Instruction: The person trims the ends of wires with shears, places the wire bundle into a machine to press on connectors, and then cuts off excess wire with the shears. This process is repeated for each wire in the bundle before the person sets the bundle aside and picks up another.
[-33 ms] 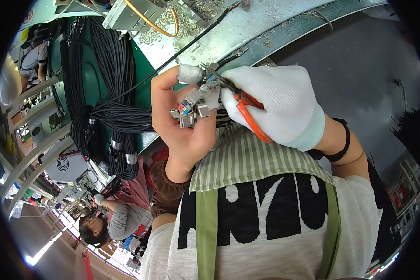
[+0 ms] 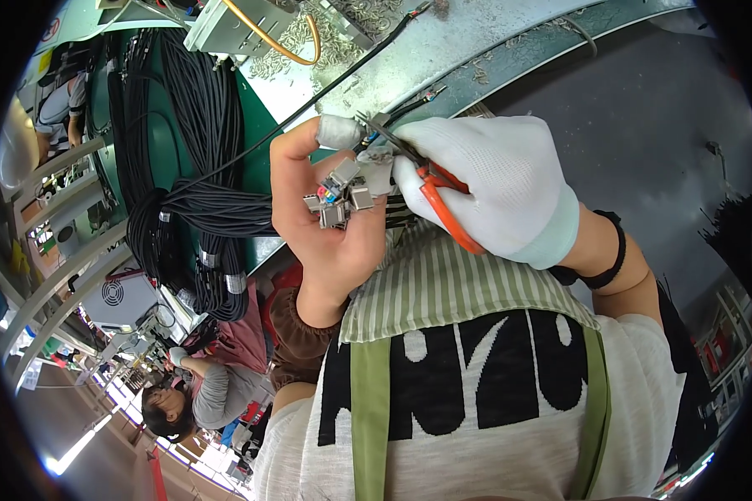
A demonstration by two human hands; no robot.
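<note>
Pliers, orange-handled metal (image 2: 449,219), clasped in white-gloved right hand (image 2: 501,184), tips at small grey metal connector (image 2: 379,120) pinched by finger-capped left hand (image 2: 355,240) (other silver connectors (image 2: 362,198) cupped below). Slipping tips could nick thin blue wires (image 2: 372,136).

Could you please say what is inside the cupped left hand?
Several silvery, box-shaped metal connectors and small coloured wires show inside the left hand; whatever lies beneath them is covered.

place: workshop | signs: black cable bundles (image 2: 202,100), littered workbench (image 2: 464,37), co-worker (image 2: 226,394)
</note>
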